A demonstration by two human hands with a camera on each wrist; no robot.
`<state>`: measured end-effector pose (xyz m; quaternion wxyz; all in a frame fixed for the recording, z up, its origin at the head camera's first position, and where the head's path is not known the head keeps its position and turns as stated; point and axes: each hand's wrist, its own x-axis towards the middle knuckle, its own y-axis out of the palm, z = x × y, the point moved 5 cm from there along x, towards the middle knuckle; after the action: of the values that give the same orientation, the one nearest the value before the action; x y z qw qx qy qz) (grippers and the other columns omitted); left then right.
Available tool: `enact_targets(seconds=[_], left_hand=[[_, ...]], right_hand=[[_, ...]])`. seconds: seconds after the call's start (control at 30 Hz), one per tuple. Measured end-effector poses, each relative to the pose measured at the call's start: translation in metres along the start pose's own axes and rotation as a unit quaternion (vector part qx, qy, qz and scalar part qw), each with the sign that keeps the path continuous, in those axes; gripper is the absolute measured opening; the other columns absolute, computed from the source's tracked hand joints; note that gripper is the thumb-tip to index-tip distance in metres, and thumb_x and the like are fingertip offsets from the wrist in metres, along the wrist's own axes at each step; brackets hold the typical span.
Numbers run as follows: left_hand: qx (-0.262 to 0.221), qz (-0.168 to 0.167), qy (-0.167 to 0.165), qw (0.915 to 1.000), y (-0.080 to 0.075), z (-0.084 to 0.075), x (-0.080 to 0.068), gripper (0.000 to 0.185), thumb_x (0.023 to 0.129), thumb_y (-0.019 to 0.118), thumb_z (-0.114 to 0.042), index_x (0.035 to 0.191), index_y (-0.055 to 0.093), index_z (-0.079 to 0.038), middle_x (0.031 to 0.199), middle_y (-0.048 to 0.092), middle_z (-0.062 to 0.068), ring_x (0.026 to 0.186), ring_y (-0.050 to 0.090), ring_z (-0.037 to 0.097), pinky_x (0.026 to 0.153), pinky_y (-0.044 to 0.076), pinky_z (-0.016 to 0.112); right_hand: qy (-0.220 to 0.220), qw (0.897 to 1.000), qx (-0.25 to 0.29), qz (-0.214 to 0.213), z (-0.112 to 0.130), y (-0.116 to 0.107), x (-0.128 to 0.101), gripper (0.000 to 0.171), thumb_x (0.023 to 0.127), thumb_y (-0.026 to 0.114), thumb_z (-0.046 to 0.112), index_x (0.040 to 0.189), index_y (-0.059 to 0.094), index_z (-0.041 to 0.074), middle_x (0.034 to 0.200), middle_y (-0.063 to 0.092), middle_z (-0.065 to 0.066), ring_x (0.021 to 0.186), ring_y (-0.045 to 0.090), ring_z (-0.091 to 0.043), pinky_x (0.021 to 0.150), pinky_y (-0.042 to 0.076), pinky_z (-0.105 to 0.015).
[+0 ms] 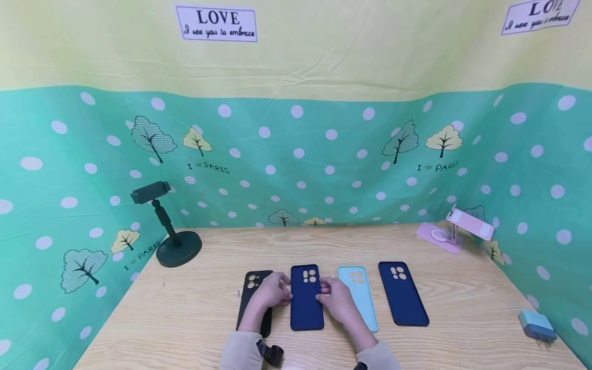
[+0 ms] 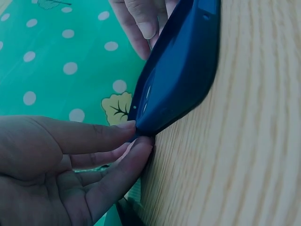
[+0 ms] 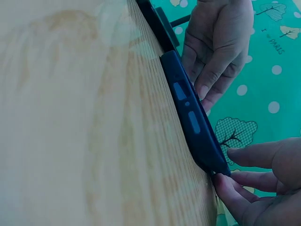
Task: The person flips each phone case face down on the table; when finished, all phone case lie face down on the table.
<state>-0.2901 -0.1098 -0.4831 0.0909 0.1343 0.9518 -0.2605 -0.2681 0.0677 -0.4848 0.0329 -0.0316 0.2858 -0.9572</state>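
Navy case (image 1: pixel 306 300), green polka-dot backdrop (image 1: pixel 324 154)

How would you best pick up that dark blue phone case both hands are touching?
Take the dark blue case by its long side edges, one from each side. It lies flat on the table, so only the thin edges offer purchase, where the fingers already sit.

Matt navy case (image 1: pixel 306 298), grained wooden table (image 1: pixel 462 318)

Black case (image 1: pixel 247 288), light blue case (image 1: pixel 361 293) and second navy case (image 1: pixel 402 293) lie on the tabletop (image 1: pixel 462 308). Dark phone stand (image 1: pixel 173 241) rear left; pink stand (image 1: pixel 455 228) rear right; blue charger (image 1: pixel 535 325) near right.
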Motion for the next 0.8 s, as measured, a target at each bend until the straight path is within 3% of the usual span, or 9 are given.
enact_targets(seconds=[0.27,0.53,0.8], left_hand=[[-0.007,-0.002,-0.007,1.0000,-0.0001,0.0013,0.0013,0.030,0.083,0.056,0.015,0.112,0.056,0.010,0.077,0.064,0.011,0.063,0.063,0.013,0.060,0.058,0.027],[-0.015,0.000,-0.004,0.9999,0.0008,0.0022,0.0019,0.028,0.083,0.054,0.017,0.110,0.055,0.010,0.077,0.062,0.012,0.063,0.063,0.014,0.061,0.059,0.028],[-0.042,0.015,0.006,0.9990,0.0048,0.0008,0.0023,0.028,0.083,0.055,0.017,0.111,0.053,0.012,0.077,0.060,0.012,0.063,0.063,0.014,0.062,0.059,0.029]], right_hand=[[0.011,1.000,0.026,0.009,-0.0012,-0.0005,-0.0002,0.044,0.080,0.070,-0.003,0.122,0.058,-0.010,0.106,0.067,-0.019,0.096,0.068,-0.028,0.083,0.057,-0.034],[0.009,0.998,0.065,0.011,-0.0003,-0.0021,-0.0014,0.045,0.082,0.069,-0.003,0.125,0.057,-0.010,0.099,0.068,-0.019,0.087,0.070,-0.026,0.073,0.058,-0.030],[0.029,0.997,0.069,0.014,0.0010,-0.0093,-0.0007,0.046,0.083,0.068,-0.001,0.127,0.057,-0.006,0.098,0.068,-0.019,0.086,0.069,-0.025,0.067,0.059,-0.030]])
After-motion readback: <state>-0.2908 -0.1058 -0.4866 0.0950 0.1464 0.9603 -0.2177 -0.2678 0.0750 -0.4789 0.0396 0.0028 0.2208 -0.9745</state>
